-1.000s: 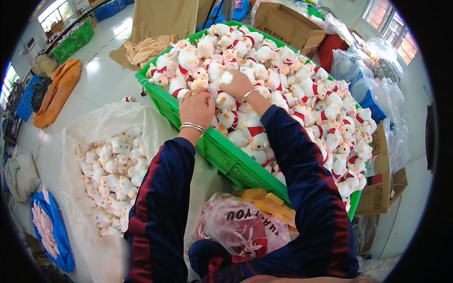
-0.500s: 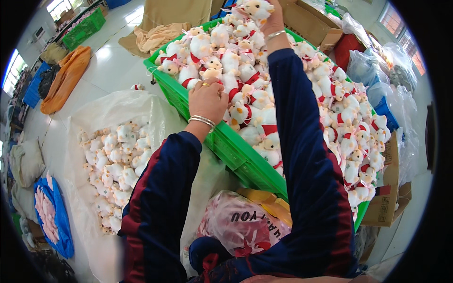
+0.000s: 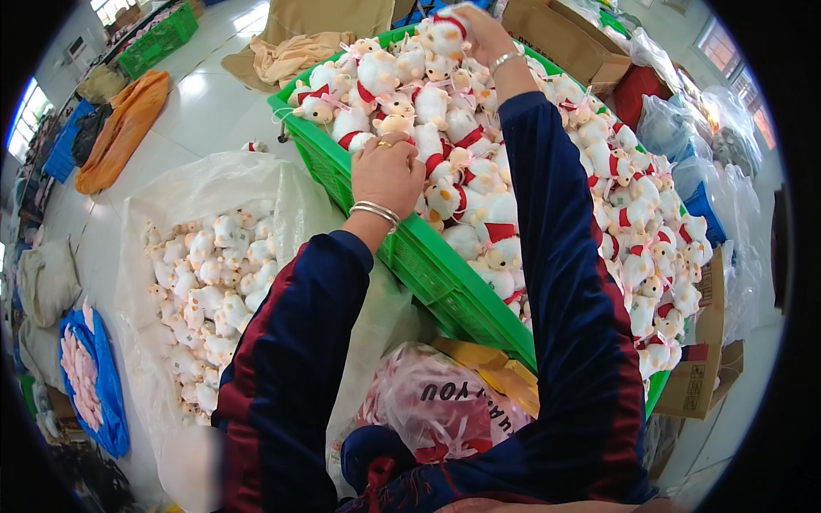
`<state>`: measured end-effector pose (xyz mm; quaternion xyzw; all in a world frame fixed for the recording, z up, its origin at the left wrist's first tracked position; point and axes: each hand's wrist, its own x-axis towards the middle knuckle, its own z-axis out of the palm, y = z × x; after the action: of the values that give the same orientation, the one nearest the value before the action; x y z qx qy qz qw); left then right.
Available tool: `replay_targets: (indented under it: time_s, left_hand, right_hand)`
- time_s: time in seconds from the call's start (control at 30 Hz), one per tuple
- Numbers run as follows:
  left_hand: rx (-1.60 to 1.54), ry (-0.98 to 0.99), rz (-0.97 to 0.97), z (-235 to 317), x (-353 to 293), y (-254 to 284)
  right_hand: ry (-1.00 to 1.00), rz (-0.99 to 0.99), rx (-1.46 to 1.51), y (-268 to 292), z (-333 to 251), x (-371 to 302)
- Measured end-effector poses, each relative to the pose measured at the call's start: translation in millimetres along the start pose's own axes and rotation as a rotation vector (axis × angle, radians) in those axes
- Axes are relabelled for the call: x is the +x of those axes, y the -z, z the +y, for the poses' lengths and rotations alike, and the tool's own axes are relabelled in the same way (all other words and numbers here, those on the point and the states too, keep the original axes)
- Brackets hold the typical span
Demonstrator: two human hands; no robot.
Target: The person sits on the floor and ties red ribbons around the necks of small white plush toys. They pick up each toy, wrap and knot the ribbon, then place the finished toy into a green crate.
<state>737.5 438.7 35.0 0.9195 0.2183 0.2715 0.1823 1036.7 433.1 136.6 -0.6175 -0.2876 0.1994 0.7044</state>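
Observation:
A green plastic crate is heaped with small white plush toys wearing red scarves and hats. My left hand rests curled on the toys at the crate's near left side, fingers closed around one small toy. My right hand reaches to the crate's far end and grips a white plush toy with a red hat, lifted above the heap. Both arms wear dark blue sleeves with red stripes.
A clear plastic bag full of plain white plush toys lies open to the left of the crate. A pink-and-clear bag sits at my lap. Cardboard boxes and plastic bags stand at the far right; orange and blue cloth lie far left.
My right arm has stretched from the middle of the heap to the crate's far end and lifted a toy. My left hand has stayed at the near left edge.

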Motion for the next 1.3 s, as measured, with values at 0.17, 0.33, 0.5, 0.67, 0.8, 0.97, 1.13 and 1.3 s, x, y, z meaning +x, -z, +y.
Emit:
replay_targets:
  time_s: [0.17,0.33,0.5,0.67,0.8,0.97,1.13,1.3]
  left_hand:
    - [-0.051,-0.067,0.034,14.9,7.2,-6.4]
    - [-0.081,-0.088,0.113,9.5,3.8,-11.7]
    - [-0.13,-0.14,0.128,30.6,8.6,-18.0]
    - [-0.058,-0.071,0.112,6.3,1.6,-8.6]
    - [-0.053,-0.075,0.072,11.0,6.0,-8.8]
    - [-0.03,-0.04,0.044,2.5,3.4,-4.5]
    - [-0.032,-0.055,0.042,10.4,5.5,-6.1]
    - [-0.049,-0.061,0.04,9.6,6.8,-7.5]
  right_hand:
    - [0.765,0.461,-0.697,0.3,3.9,67.2]
    - [0.542,0.004,-1.535,-60.0,99.0,52.6]
    - [0.439,-0.062,-1.309,-21.7,97.2,63.4]
    - [0.335,-0.054,-1.436,-75.0,73.0,0.4]
    - [0.359,0.021,-1.348,-35.0,59.4,-19.8]
    - [0.033,-0.498,-1.425,52.3,23.8,-88.7]
    - [-0.095,-0.538,-1.518,152.3,45.1,-208.9]
    - [-0.262,-0.371,-1.455,175.1,62.5,-242.4]
